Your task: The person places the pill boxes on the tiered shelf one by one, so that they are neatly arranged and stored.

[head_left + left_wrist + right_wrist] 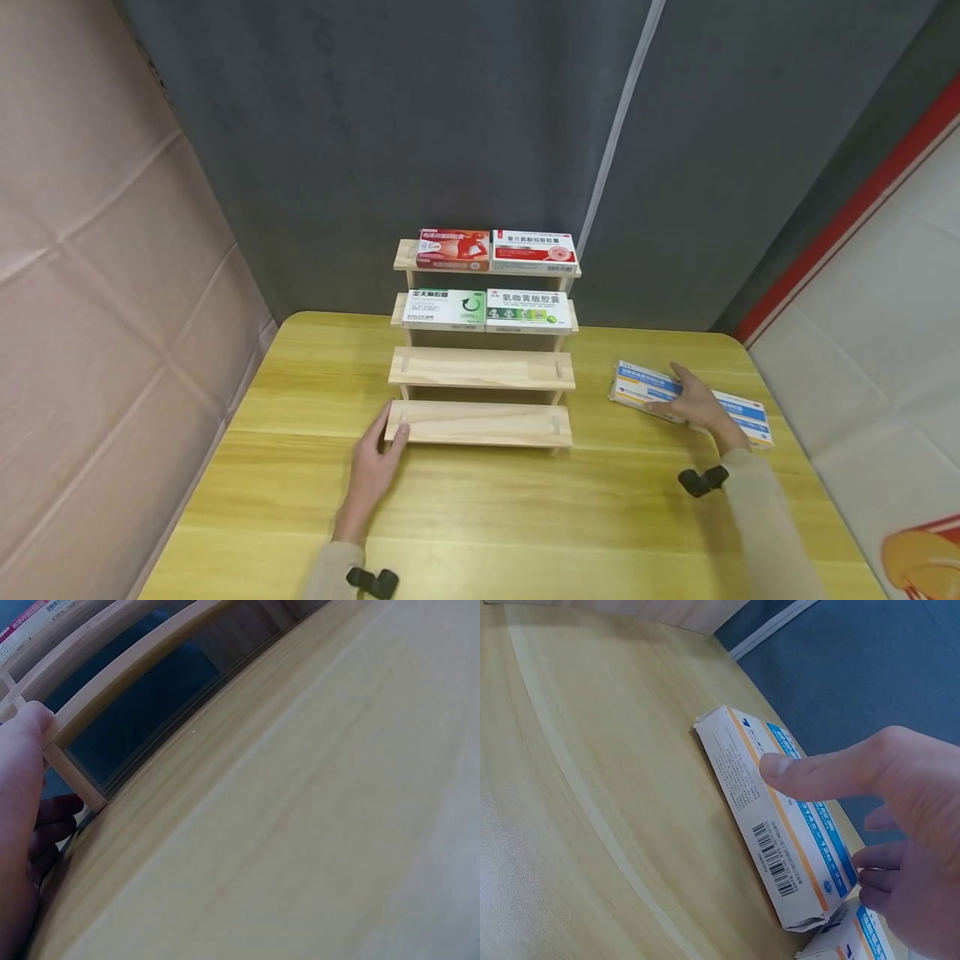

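A stepped wooden display rack [480, 423] stands on the table with two lower tiers bare. My left hand [373, 467] holds the left end of its lowest tier. In the left wrist view the thumb lies on the plank's end and the fingers curl beside the rack's leg [75, 778]. To the right of the rack, my right hand [697, 406] spans a white and blue medicine box [769, 844] lying on the table. Its thumb is against the orange-striped edge, its fingers at the far side. A second similar medicine box [746, 417] lies end to end with it, partly hidden by the hand.
The upper two tiers carry a red medicine box [453, 249], a white and red box [534, 252], a white and green box [444, 309] and another green-banded box [528, 310]. A dark grey partition [420, 125] rises behind the yellow wood-grain table [480, 525].
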`<action>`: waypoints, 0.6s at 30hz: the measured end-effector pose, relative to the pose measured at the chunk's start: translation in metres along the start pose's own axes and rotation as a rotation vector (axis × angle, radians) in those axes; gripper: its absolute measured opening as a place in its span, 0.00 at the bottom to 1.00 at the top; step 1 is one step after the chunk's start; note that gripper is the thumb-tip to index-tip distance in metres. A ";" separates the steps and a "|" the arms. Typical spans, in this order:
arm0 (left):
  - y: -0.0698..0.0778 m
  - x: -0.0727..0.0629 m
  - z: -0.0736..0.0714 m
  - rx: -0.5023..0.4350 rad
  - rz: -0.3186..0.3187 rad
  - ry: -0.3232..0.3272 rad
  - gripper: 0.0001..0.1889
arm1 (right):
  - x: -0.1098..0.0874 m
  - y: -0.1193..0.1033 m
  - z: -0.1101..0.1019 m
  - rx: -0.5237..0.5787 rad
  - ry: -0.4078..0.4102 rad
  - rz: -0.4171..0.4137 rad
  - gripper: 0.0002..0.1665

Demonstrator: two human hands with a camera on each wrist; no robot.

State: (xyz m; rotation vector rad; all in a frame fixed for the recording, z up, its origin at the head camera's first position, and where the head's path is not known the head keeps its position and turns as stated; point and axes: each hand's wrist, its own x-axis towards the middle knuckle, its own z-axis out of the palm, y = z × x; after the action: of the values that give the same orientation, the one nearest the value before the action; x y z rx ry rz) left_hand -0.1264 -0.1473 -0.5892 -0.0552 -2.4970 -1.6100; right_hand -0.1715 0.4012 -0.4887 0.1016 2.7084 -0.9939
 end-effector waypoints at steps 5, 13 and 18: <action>0.000 0.000 0.000 -0.011 -0.005 -0.008 0.34 | -0.001 0.002 0.004 0.029 0.006 -0.016 0.69; 0.001 -0.001 0.000 -0.013 0.001 -0.008 0.34 | 0.002 0.003 0.011 0.012 0.037 -0.034 0.67; 0.001 0.000 0.000 -0.017 0.009 0.001 0.33 | 0.000 0.004 0.016 0.008 0.044 -0.060 0.65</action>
State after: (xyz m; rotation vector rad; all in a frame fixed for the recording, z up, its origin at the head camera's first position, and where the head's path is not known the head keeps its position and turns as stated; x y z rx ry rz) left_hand -0.1258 -0.1471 -0.5883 -0.0679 -2.4785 -1.6277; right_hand -0.1673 0.3944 -0.5029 0.0439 2.7621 -1.0314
